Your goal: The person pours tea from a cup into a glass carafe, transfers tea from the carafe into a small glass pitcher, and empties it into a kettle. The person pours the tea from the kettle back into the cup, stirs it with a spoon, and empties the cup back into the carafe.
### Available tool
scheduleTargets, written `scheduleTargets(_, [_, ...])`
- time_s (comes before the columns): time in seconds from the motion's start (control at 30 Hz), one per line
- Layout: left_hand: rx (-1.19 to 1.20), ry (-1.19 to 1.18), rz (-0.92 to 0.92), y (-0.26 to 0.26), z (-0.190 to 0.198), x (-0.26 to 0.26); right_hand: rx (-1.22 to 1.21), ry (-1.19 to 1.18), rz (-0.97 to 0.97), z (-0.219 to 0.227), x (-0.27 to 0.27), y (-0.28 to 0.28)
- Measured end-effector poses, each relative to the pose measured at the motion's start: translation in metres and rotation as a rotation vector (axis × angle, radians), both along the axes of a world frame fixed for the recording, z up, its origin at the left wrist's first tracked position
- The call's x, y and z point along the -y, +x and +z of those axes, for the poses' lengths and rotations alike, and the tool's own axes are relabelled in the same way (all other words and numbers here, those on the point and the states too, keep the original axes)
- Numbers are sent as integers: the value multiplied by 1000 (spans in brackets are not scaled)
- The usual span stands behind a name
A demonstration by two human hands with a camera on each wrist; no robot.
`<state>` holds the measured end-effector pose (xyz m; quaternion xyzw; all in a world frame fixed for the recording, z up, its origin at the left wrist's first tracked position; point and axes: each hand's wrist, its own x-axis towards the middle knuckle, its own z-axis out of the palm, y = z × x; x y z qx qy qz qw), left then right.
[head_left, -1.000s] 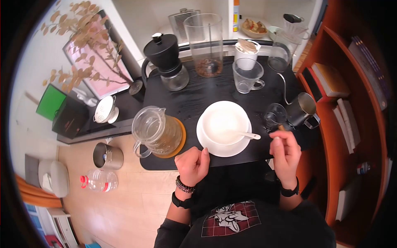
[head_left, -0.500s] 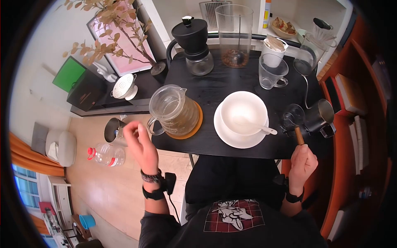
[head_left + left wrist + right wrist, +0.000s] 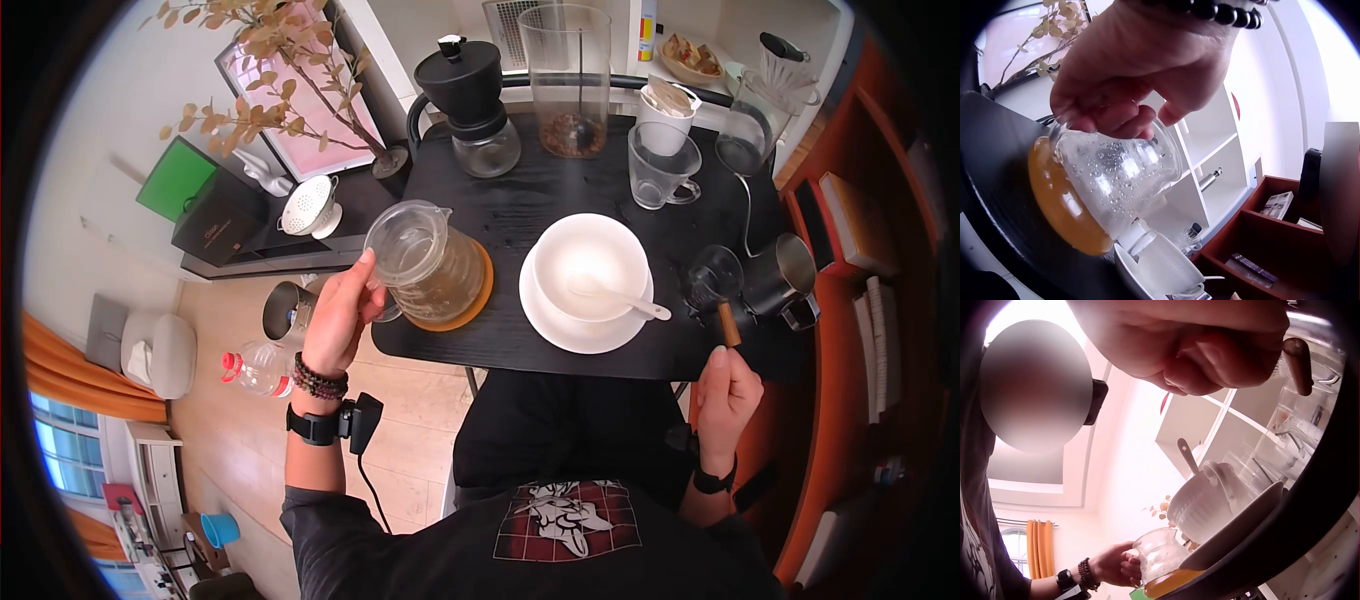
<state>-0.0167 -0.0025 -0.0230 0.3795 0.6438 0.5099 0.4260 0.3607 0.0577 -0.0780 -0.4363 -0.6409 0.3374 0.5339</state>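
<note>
I log a black table [image 3: 570, 190]. At its front left, a glass pitcher [image 3: 442, 285] stands on an orange coaster [image 3: 487, 288]. Right of it I note a white plate [image 3: 585, 343], a white bowl [image 3: 560, 255] on it. Left hand [image 3: 340, 312]: fingers curled, gripping the pitcher by its handle. Right hand [image 3: 728, 402]: fingers loosely curled, nothing held. White spoon [image 3: 632, 306] in bowl. Wooden handle [image 3: 729, 325]: just beyond the right fingertips.

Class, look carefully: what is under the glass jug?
An orange mat on the black table; its edge shows past the glass jug. The jug covers the mat's middle, so that cannot be seen.
</note>
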Motion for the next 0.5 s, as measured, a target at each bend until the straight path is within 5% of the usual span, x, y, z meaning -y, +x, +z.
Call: scheduleTargets(0.5, [-17,87,108,14,-4,-4,-26,-52,84,-5,-6,-3])
